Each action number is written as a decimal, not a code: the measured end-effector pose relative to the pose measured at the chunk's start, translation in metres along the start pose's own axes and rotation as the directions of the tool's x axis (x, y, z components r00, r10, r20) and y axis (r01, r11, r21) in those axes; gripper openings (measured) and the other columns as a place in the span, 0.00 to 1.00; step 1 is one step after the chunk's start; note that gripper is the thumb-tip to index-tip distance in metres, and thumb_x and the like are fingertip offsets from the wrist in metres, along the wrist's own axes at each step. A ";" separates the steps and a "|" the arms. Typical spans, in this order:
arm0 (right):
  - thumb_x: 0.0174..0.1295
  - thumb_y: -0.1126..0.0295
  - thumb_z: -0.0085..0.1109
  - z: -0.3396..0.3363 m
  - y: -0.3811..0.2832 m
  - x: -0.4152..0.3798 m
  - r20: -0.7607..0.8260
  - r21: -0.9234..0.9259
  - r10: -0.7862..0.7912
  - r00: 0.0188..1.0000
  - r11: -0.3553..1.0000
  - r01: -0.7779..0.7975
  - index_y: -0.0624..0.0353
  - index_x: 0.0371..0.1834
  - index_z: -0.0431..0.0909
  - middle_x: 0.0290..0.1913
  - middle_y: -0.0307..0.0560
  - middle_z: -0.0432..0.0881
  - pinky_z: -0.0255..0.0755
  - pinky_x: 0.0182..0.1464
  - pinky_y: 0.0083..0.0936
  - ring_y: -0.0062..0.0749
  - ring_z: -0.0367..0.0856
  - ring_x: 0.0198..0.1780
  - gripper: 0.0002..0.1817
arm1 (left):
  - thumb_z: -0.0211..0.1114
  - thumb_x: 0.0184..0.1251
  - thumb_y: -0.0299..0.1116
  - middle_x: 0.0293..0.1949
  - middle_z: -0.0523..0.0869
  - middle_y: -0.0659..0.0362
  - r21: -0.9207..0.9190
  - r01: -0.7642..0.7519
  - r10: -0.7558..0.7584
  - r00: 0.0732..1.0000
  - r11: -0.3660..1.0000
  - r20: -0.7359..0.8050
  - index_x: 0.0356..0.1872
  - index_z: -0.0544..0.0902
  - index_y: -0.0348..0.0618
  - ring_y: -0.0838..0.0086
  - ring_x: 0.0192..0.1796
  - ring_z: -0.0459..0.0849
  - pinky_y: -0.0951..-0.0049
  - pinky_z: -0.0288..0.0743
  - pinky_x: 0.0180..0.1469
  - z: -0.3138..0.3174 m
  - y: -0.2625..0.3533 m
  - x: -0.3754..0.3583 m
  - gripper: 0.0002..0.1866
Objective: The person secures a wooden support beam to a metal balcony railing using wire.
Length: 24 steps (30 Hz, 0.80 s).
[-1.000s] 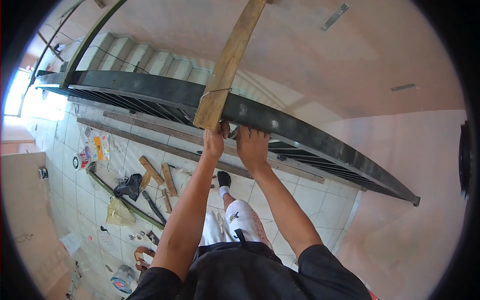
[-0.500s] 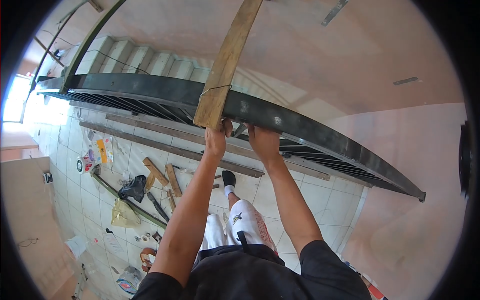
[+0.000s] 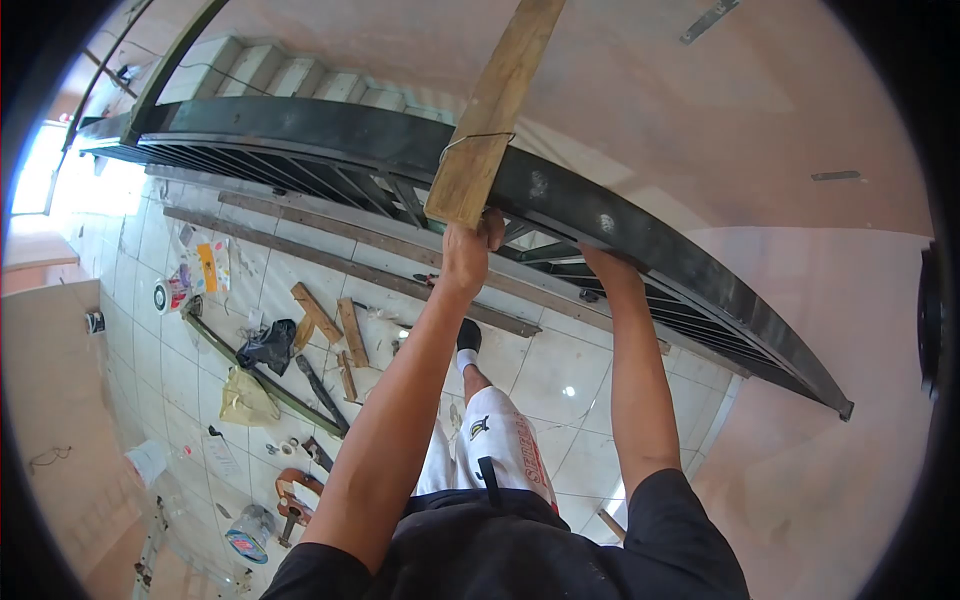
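A long dark metal railing [image 3: 375, 128] with thin bars below its top rail spans the view in front of me. A wooden plank [image 3: 482, 160] lies across the top rail, with a thin wire [image 3: 490, 134] round both at the crossing. Just below the plank's lower end, my left hand [image 3: 468, 255] is closed on the railing's underside; the plank hides some of its fingers. Farther right, my right hand [image 3: 612, 266] reaches up under the top rail and grips it, its fingertips hidden behind the metal.
Long wooden boards [image 3: 350, 262] lie on the tiled floor beyond my foot [image 3: 468, 335]. Short wood pieces [image 3: 318, 313], a black bag [image 3: 268, 345], a yellowish bag [image 3: 248, 397] and a green metal bar [image 3: 225, 348] lie on the left. White stairs [image 3: 292, 78] rise behind the railing.
The right hand has shifted rightward along the rail, farther from the left hand. The railing looks tilted, with more of its bars showing. The plank and left hand appear farther right in view.
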State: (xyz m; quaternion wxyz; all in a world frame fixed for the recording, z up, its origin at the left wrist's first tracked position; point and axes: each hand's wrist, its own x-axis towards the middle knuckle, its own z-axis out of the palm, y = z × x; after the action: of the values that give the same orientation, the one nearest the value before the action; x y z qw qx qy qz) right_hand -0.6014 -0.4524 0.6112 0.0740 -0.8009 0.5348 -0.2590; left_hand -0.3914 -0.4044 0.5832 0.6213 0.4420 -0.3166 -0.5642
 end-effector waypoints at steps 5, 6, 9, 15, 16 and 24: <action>0.55 0.68 0.64 0.006 -0.007 0.003 -0.218 -0.141 -0.118 0.969 0.986 0.088 0.59 0.34 0.80 0.36 0.52 0.82 0.74 0.48 0.44 0.50 0.81 0.42 0.07 | 0.48 0.77 0.45 0.22 0.67 0.61 -0.095 0.021 -0.020 1.000 0.995 0.012 0.38 0.72 0.40 0.76 0.25 0.62 0.74 0.55 0.30 -0.003 -0.002 0.000 0.17; 0.53 0.69 0.64 0.005 -0.009 0.001 -0.290 -0.148 -0.095 0.952 0.988 0.053 0.59 0.34 0.80 0.36 0.52 0.82 0.74 0.47 0.44 0.49 0.81 0.41 0.08 | 0.48 0.77 0.45 0.23 0.68 0.61 -0.066 -0.027 0.030 0.999 0.997 0.037 0.38 0.72 0.40 0.76 0.25 0.63 0.74 0.56 0.30 -0.005 -0.004 0.001 0.17; 0.51 0.73 0.65 0.030 0.010 -0.034 -0.301 -0.425 -0.148 0.942 0.905 0.007 0.61 0.35 0.80 0.37 0.53 0.82 0.74 0.47 0.41 0.48 0.81 0.43 0.09 | 0.51 0.77 0.44 0.23 0.70 0.61 -0.090 -0.015 0.018 0.999 0.996 0.034 0.38 0.73 0.41 0.77 0.25 0.64 0.74 0.56 0.29 -0.003 -0.008 0.002 0.16; 0.47 0.78 0.64 0.025 -0.022 -0.056 -0.438 -0.276 -0.115 0.892 0.961 -0.011 0.57 0.41 0.83 0.44 0.53 0.81 0.73 0.48 0.49 0.54 0.80 0.48 0.15 | 0.53 0.78 0.37 0.34 0.73 0.61 -0.256 0.070 -0.063 0.997 0.964 0.035 0.46 0.73 0.41 0.76 0.32 0.70 0.72 0.65 0.36 -0.016 -0.016 0.006 0.10; 0.47 0.78 0.64 0.020 -0.029 -0.056 -0.439 -0.299 -0.107 0.892 0.954 -0.033 0.57 0.41 0.83 0.44 0.53 0.81 0.73 0.48 0.49 0.54 0.80 0.48 0.15 | 0.50 0.79 0.38 0.36 0.73 0.61 -0.134 0.062 -0.065 0.998 0.989 -0.016 0.45 0.73 0.41 0.76 0.32 0.68 0.73 0.64 0.35 -0.001 0.005 0.000 0.11; 0.58 0.82 0.58 0.002 -0.110 -0.077 -0.026 0.020 0.253 0.967 0.967 -0.252 0.56 0.57 0.77 0.34 0.49 0.84 0.78 0.29 0.35 0.45 0.85 0.30 0.22 | 0.49 0.80 0.44 0.31 0.69 0.63 -0.171 0.062 -0.048 0.995 0.983 0.082 0.40 0.73 0.42 0.78 0.28 0.63 0.74 0.59 0.33 -0.012 -0.011 0.008 0.15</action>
State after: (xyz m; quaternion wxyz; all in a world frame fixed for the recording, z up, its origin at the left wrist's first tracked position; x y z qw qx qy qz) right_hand -0.5327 -0.3381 0.6269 0.1056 -0.7219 0.6312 -0.2632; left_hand -0.3842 -0.4094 0.5672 0.6289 0.3727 -0.2779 -0.6232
